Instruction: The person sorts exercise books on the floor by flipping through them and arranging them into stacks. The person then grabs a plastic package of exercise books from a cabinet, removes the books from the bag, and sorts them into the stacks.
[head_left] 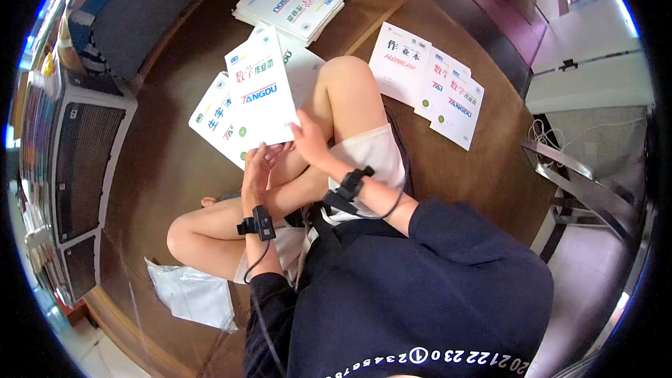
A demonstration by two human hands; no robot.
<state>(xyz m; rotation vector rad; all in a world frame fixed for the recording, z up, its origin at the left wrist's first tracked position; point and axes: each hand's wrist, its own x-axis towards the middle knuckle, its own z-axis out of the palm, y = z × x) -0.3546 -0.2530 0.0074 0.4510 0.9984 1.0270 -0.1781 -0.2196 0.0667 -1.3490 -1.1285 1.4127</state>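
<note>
A white exercise book (263,94) with blue TANGDU lettering is tilted up in front of my crossed legs. My left hand (260,162) grips its bottom edge, fingers partly behind the cover. At the lower right corner, my right hand (310,141) is closed on the same book; its fingertips are slightly blurred. Under and beside the held book lie another exercise book (208,122) with blue characters, to the left, and one with green lettering (299,70), to the right.
A stack of exercise books (288,8) sits at the back. Several overlapping exercise books (400,73) are spread out beyond my right knee. A clear plastic bag (192,296) lies by my left knee. A dark mesh-fronted case (87,161) stands at left, a metal-framed chair (567,164) at right.
</note>
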